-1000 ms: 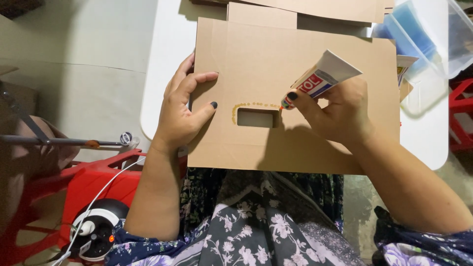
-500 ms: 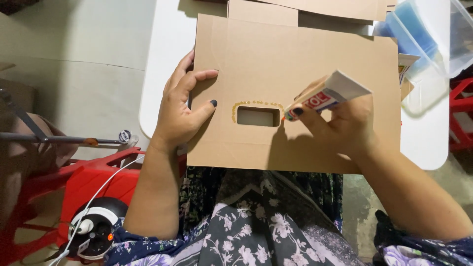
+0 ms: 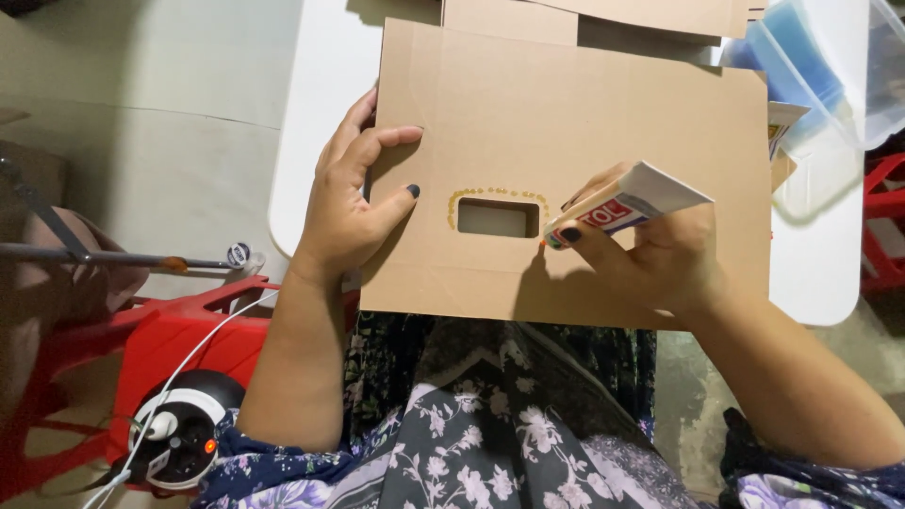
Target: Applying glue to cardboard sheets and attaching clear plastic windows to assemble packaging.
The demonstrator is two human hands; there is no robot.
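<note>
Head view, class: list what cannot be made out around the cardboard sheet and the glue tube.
- Glue tube nozzle tip: head view, hidden by the right hand fingers.
- Table under the cardboard sheet: covered by it.
- Cardboard sheet's left edge: partly under the left hand.
- Clear plastic box: cut off by the right frame edge; contents blurred.

hands x2 | glue tube x1 | cardboard sheets x3 | plastic tub x1

Matt brown cardboard sheet lies on a smooth white table. Beside the cardboard's cut-out, a glossy glue tube. Right of the cardboard, a clear plastic tub.
</note>
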